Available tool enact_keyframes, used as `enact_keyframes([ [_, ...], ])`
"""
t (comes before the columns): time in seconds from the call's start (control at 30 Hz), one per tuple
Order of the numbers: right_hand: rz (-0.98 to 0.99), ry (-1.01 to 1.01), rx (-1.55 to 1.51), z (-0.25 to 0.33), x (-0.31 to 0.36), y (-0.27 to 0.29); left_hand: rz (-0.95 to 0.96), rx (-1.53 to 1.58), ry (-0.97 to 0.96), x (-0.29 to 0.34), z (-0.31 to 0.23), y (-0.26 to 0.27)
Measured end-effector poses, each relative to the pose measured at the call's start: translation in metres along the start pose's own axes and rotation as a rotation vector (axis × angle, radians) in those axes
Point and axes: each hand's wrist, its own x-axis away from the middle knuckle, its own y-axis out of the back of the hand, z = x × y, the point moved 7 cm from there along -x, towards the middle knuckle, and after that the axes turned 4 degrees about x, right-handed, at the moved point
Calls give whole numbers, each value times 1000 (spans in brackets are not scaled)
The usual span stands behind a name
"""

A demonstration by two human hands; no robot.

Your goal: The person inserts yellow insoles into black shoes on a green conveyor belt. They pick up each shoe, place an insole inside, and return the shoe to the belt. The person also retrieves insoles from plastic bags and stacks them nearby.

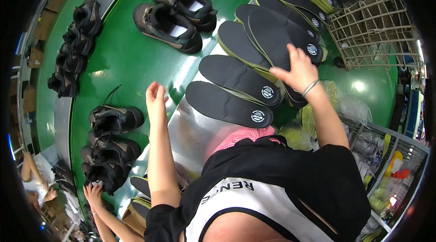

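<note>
My right hand (pixel 297 70) is open over a pile of black insoles (pixel 272 33) with yellow-green undersides, its thumb spread from the fingers. The fingertips are at the edge of the topmost insole; whether they touch it I cannot tell. Two more black insoles (pixel 227 101) lie side by side at the near end of the row, on a metal ledge (pixel 186 126). My left hand (pixel 156 99) is raised over the green belt's edge, left of these insoles. Its fingers are loosely bent and apart, with nothing visible in them. Ahead of it, a pair of dark shoes (pixel 175 28) stands on the green conveyor belt (pixel 113 56).
More dark shoes (pixel 113 151) stand on the belt at the left, where another person's hands (pixel 94 195) touch one. A further row of shoes (pixel 75 46) stands beyond a metal rail. At the right are a wire basket (pixel 374 33) and a cart (pixel 393 137) of bagged items.
</note>
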Motion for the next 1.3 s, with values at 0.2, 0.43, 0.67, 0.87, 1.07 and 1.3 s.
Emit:
enact_keyframes([
  [0.2, 4, -164, 131, -24, 9, -28, 26, 62, -25, 29, -4, -7],
  [0.43, -318, 14, -78, -32, 17, -3, 20, 56, -52, 61, 2, 9],
  [0.67, -341, 302, -120, -41, 6, 13, -124, -19, -38, 96, 4, 24],
  [0.87, -354, 459, -324, -50, 13, 16, -122, -93, -10, 115, 41, -27],
  [1.07, -220, 557, -434, -59, 16, 24, -184, -26, 204, 143, 70, -94],
  [1.3, -379, 537, -788, -107, -3, 63, -264, 60, 80, 140, 76, -97],
])
